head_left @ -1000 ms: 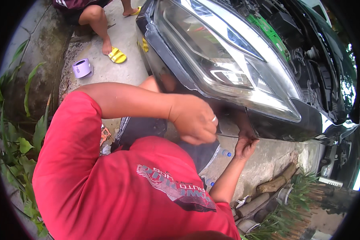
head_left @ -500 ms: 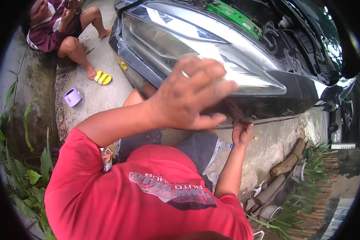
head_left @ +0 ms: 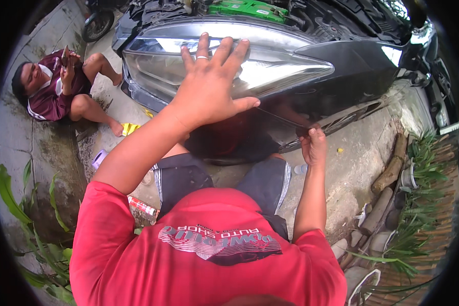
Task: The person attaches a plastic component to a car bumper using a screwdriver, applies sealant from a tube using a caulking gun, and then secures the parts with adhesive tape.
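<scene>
My left hand (head_left: 209, 84) lies over the clear headlight (head_left: 285, 74) of a dark car, fingers spread and palm down, a ring on one finger. Its thumb points right along the lamp's lower edge. Below and to the right, my right hand (head_left: 313, 145) has its fingers curled at the rear edge of the black bumper (head_left: 234, 132), by the wheel arch. The thumb is up and some fingertips are hidden behind the edge. A thin seam between bumper and fender (head_left: 352, 64) runs toward this hand.
The raised hood exposes a green-topped battery (head_left: 250, 9). Part of a tire (head_left: 352, 117) shows behind the bumper. At left a person (head_left: 51, 86) sits holding a phone. A red-and-white tube (head_left: 143, 206) lies by my leg. Logs (head_left: 390, 168) and potted plants line the right.
My left hand has gone from a blurred, half-curled pose in front of the headlight to spread fingers over it. My right hand stays at the bumper edge. The whole view has shifted.
</scene>
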Action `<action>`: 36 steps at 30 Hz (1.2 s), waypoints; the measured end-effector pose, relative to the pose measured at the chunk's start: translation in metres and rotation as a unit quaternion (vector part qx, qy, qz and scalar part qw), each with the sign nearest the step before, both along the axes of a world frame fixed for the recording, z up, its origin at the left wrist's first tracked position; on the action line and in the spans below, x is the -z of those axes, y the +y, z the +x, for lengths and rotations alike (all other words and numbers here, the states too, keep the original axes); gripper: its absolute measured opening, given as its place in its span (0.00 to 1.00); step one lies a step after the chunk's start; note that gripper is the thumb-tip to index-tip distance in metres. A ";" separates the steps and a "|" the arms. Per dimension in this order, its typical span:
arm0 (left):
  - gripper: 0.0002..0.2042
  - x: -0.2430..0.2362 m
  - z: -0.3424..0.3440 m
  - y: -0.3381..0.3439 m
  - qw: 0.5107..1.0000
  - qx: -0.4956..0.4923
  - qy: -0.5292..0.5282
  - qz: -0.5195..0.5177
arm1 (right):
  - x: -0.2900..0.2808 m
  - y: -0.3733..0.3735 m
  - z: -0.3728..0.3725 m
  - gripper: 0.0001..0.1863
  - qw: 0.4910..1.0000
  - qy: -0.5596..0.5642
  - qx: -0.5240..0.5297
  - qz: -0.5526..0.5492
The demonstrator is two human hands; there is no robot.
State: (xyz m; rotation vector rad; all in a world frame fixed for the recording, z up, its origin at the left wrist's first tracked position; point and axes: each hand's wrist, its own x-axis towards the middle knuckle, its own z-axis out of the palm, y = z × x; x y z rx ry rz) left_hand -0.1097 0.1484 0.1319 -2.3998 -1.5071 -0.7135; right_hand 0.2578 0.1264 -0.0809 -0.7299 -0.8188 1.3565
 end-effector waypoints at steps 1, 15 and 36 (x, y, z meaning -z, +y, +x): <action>0.56 0.000 -0.001 0.001 1.000 0.001 0.004 0.010 | 0.003 0.004 -0.003 0.18 1.000 0.010 0.001 0.006; 0.11 0.048 0.085 -0.139 0.731 0.674 -0.066 -0.089 | 0.016 0.016 -0.022 0.17 0.998 0.060 0.016 0.017; 0.08 0.069 0.142 0.000 0.830 0.533 -0.022 -0.161 | -0.004 -0.003 -0.020 0.20 0.999 0.028 0.030 -0.027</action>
